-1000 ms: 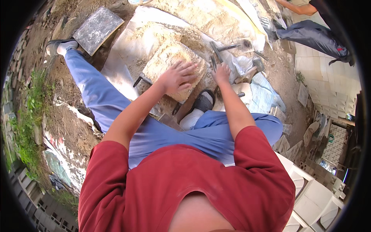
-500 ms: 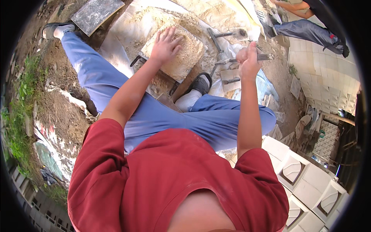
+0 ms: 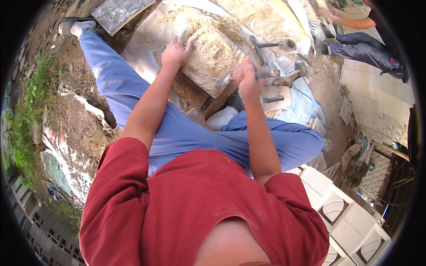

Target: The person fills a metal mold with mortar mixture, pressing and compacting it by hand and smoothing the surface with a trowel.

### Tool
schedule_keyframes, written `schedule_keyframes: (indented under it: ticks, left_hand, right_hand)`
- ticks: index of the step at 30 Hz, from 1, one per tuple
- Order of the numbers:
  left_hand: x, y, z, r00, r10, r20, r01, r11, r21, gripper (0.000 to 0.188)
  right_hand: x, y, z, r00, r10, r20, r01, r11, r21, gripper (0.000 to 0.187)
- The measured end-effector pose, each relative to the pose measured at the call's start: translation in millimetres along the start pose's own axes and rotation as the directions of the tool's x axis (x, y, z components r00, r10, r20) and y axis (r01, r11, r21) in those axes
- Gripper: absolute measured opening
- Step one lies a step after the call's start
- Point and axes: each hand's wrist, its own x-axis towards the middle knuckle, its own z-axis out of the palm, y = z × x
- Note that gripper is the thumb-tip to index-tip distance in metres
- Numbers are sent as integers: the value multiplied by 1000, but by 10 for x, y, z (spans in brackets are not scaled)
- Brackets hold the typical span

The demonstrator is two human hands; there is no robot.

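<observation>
Between my legs lies a squarish mould or block [image 3: 213, 53] heaped with pale, crumbly powder. My left hand [image 3: 176, 54] rests at its left edge, fingers loosely spread and slightly blurred, holding nothing. At the block's right edge, my right hand [image 3: 248, 77] is closed around a flat-bladed hand tool [image 3: 224, 80]. The blade points left over the powder, while the tool's other end sticks out to the right of my fist. Motion blur and my fingers hide its middle part.
Right of the block lie a mallet [image 3: 301, 68], a flat trowel [image 3: 276, 98] and a T-shaped metal tool [image 3: 258, 51] on a powdery sheet. A dark board [image 3: 122, 13] lies at upper left. Another person's leg [image 3: 361, 51] shows at upper right. Patterned pale blocks [image 3: 335, 206] stand lower right.
My right hand has come left and slightly down with the tool, from beside the block to its right edge. My left hand has slid from the powder's top to the left edge.
</observation>
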Motion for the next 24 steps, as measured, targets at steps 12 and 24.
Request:
schedule_keyframes:
  ticks: [12, 24]
  left_hand:
    - [-22, 35, -128, 995, -84, 56, 85, 996, -27, 71]
    - [-13, 59, -105, 999, -45, -21, 44, 997, -64, 70]
  right_hand:
    - [-46, -145, -93, 974, -20, -228, 56, 987, 151, 43]
    - [-120, 96, 21, 978, 61, -198, -76, 995, -68, 43]
